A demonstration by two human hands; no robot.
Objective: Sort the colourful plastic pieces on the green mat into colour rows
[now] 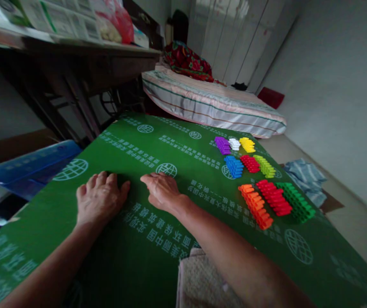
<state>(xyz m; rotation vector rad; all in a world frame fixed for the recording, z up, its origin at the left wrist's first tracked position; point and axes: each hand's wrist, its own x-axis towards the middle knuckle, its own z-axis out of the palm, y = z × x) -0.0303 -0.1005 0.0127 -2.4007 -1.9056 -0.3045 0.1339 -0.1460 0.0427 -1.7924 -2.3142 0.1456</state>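
Head view, and there I was with both hands down on the green board (119, 149)! My left hand (100, 197) lay palm down, fingers a little spread, thumb out toward my right hand (162, 189), and that one had its fingers curled in close together; whether they pinched anything underneath, I could not tell. Between the two, a gap of bare green! Off to the right, well apart from my grip, sat three rows: purple block (222, 146), white block (234, 144) and yellow block (247, 145) farthest; blue block (233, 166), small red block (250, 164) and lime block (264, 166) in the middle; orange block (255, 207), big red block (273, 197) and dark green block (296, 202) nearest me, the orange one closest to my right forearm. A towel (199, 278) showed below, partly hidden by that forearm, and beyond it all stretched the bed (215, 105), a floral quilt (186, 60) on top
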